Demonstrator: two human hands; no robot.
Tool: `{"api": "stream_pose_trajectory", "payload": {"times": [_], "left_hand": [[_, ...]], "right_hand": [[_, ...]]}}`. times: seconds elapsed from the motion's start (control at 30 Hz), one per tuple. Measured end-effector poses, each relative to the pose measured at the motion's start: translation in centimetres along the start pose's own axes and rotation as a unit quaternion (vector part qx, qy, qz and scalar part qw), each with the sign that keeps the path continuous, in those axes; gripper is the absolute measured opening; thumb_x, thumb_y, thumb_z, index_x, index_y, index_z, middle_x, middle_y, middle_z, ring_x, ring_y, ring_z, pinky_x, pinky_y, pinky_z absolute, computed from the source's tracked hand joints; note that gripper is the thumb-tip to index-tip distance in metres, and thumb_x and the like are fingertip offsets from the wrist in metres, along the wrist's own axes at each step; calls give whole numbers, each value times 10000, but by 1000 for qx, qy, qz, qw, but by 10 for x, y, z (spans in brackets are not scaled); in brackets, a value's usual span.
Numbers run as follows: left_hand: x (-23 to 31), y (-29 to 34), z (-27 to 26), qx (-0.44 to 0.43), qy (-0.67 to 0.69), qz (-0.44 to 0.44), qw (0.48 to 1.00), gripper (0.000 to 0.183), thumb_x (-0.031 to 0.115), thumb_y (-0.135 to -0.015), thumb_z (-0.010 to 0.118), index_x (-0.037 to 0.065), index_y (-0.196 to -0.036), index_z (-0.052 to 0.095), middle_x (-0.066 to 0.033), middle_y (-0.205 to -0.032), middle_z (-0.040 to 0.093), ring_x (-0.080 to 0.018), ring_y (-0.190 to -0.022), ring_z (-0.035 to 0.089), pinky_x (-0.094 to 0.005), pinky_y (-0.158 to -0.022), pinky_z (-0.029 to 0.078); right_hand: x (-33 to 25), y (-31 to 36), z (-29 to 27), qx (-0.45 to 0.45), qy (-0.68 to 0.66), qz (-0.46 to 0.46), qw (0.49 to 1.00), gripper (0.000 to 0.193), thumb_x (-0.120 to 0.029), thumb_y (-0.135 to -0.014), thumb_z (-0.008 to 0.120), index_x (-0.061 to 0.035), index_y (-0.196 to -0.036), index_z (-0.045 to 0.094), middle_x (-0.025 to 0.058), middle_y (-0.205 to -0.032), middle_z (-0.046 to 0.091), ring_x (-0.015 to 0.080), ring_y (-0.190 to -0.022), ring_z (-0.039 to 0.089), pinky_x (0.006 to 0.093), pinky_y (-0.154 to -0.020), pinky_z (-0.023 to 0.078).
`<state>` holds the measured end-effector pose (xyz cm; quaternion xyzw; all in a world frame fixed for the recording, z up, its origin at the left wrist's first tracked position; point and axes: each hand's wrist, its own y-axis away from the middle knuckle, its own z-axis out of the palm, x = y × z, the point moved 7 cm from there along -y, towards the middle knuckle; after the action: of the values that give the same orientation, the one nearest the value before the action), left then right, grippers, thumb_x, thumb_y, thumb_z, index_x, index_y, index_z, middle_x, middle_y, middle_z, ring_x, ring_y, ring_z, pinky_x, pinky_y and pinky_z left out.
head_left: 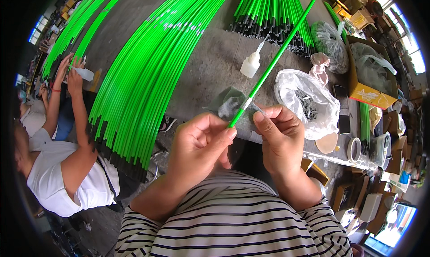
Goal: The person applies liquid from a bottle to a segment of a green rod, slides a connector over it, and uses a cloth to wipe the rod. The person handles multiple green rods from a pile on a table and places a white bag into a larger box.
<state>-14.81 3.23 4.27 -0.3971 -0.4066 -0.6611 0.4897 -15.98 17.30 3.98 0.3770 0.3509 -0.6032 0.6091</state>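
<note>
On the right of the tabletop (210, 64) a clear plastic bag (307, 102) lies open, with a heap of small dark metal pieces inside. Behind it a second, knotted bag (330, 41) holds something grey-green that is hard to make out. A yellow cardboard box (368, 92) beside it is stuffed with clear plastic wrapping; what lies underneath is hidden. A small white squeeze bottle (251, 63) with a pointed nozzle stands near the middle.

The person's left hand (201, 145) is closed round the near end of a thin green rod (273, 60), thumb and forefinger pinching it. The right hand (280, 136) pinches the same rod just above, at a pale band, with a grey cloth (230, 105) bunched behind the fingers. The rod runs up and away to the right over the tabletop, and its far end is cut off at the top edge.

Sheaves of green rods (148, 73) with black tips fan across the tabletop. At the left another person in a white shirt reaches both hands (69, 75) toward a second squeeze bottle (85, 73). The clutter at the far right is too bent to tell.
</note>
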Motion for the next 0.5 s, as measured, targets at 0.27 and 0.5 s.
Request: {"api": "stream_pose_trajectory", "payload": {"times": [0.27,0.5], "left_hand": [[-2,4,-1,30,-15,23,999,135,-2,-805,589,-5,-864,468,-34,-641,553,-39,-476,491,-185,-390,419],[-5,10,3,35,-12,5,999,143,-12,-787,608,-9,-844,477,-48,-662,566,-39,-475,500,-184,-392,427]], "right_hand": [[7,8,12,39,-99,34,994,35,24,-771,627,2,-797,621,107,-934,619,122,-824,573,252,-741,466],[19,5,12,20,-158,73,985,119,51,-735,646,-30,-727,560,78,-745,623,124,-700,591,236,-670,473]]}}
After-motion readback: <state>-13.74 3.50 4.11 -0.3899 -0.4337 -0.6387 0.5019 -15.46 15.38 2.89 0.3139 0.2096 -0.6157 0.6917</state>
